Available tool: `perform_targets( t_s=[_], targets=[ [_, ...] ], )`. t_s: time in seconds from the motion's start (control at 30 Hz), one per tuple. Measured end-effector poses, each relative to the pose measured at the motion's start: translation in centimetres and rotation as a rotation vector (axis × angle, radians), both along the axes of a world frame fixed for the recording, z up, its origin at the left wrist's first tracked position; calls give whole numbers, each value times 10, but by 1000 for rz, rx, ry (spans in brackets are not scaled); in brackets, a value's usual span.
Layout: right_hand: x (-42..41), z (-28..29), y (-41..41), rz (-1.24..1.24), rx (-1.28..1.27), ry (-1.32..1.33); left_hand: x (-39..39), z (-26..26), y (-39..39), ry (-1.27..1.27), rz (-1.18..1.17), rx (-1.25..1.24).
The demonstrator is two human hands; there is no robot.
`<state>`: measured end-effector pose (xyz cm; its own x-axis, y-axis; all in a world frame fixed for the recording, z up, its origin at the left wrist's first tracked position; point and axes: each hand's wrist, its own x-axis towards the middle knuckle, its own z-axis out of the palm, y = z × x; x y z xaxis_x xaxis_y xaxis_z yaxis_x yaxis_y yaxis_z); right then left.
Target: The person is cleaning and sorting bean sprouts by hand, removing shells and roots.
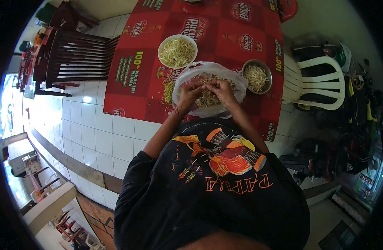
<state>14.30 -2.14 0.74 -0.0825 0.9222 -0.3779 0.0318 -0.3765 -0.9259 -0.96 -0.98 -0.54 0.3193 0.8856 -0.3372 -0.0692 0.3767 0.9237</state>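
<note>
My left hand (190,93) and my right hand (223,92) meet at the fingertips above an opened clear plastic bag (224,69). A thin bean sprout seems pinched between them, mostly hidden by the fingers. Loose bean sprouts (207,99) fill the bag below. Touching the bag's left side is a small heap of greenish sprout scraps (168,91), with bits scattered on the table. Beyond the bag stands a white bowl (159,56) heaped with pale yellow sprouts (178,51). To its right, a metal bowl (267,69) holds more sprouts (255,77).
A red printed cover lies over the table (210,47); its near edge meets my dark shirt (222,206). At the right edge stands a white plastic chair (319,82), at the left a dark wooden chair (82,59). White floor tiles (94,125) show at the left.
</note>
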Motion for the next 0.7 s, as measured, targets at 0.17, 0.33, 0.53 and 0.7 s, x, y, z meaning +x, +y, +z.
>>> perform_targets(
  t_s=[0.17,0.33,0.53,0.7],
  targets=[
    [-1,-6,0,-75,21,88,0,-2,1,1,5,-14],
    [0,-7,0,-61,28,103,-3,-10,3,-74,-6,-65],
    [2,-11,1,-97,20,186,-1,-7,2,-273,66,-147],
    [1,-7,2,-77,37,178,-1,-6,1,-340,69,-170]
  ],
)
